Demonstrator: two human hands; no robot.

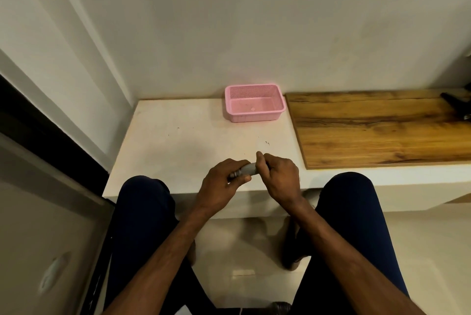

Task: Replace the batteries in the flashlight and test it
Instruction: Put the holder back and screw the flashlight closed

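Note:
A small grey flashlight (246, 170) lies level between both hands, just above the front edge of the white ledge (178, 146). My left hand (224, 182) grips its left end, where a metal ring shows between the fingers. My right hand (277, 174) is wrapped around its right end, thumb raised on top. Most of the flashlight is hidden by the fingers. No loose batteries are visible.
A pink perforated basket (254, 103) stands at the back of the ledge against the wall. A wooden board (377, 128) covers the ledge to the right, with a dark object (458, 107) at its far end. My knees flank the hands below.

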